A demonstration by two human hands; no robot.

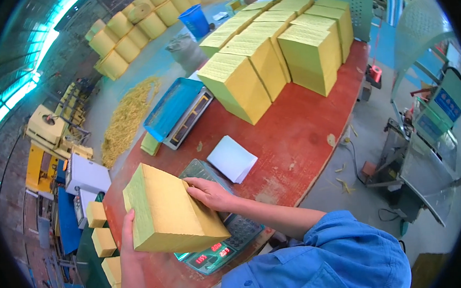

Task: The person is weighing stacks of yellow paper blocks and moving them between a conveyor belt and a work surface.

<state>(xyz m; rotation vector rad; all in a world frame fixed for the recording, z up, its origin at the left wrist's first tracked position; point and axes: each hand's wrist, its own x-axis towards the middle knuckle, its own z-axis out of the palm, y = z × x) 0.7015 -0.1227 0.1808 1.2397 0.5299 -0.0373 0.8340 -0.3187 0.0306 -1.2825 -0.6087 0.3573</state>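
A thick stack of yellow paper point(174, 216) is held tilted between my two hands, over a green digital scale point(241, 238) with a keypad and lit red digits. My left hand point(128, 232) grips the stack's left end, its fingers partly hidden behind the block. From the other side, my right hand point(208, 193) holds the stack's far right part, thumb and fingers pressed to the paper. The stack hides much of the scale's plate. Beyond the scale, a small pile of white sheets point(232, 159) lies on the red table point(294, 156).
Tall yellow paper stacks point(237, 80) fill the table's far end. A second scale with a blue tray point(173, 109) sits at the far left edge. Smaller yellow blocks point(104, 241) line the left side. A machine point(426, 148) stands right of the table; yellow scraps point(128, 118) heap the floor.
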